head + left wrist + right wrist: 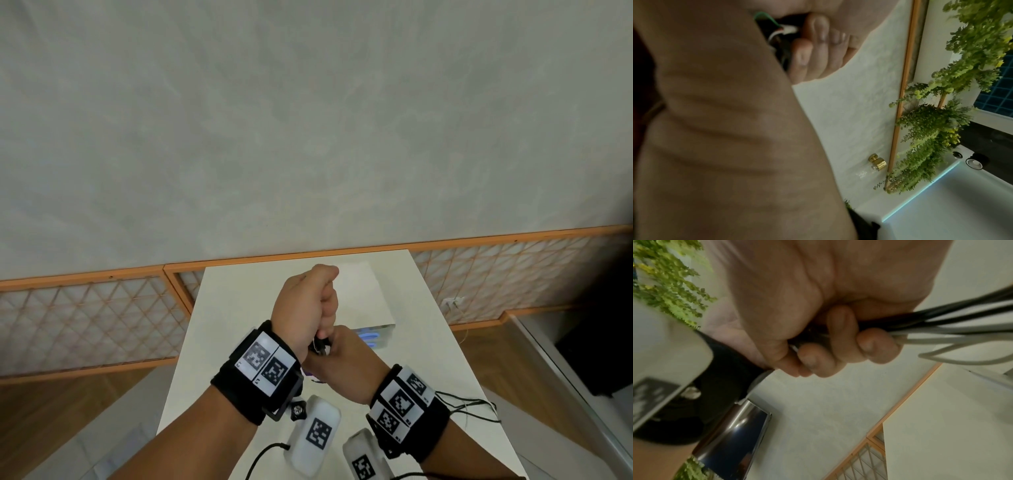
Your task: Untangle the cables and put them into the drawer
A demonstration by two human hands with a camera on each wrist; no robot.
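Both hands meet above the middle of the white table (236,308). My left hand (306,301) is a raised fist gripping a bundle of cables (320,344) that shows only as a short dark and white bit between the hands. My right hand (346,363), just below it, grips the same bundle. In the right wrist view its fingers (840,337) curl round black and white cables (953,326) that fan out to the right. In the left wrist view curled fingers (812,48) close on dark, white and green cables (777,30). A white drawer unit (364,294) stands behind the hands.
The drawer unit's front (375,337) glows blue; whether it stands open I cannot tell. A purple bit (310,374) peeks out under the hands. Thin black leads (469,407) trail from my right wrist band. The table is narrow, with floor on both sides and a lattice wall panel (89,318) behind.
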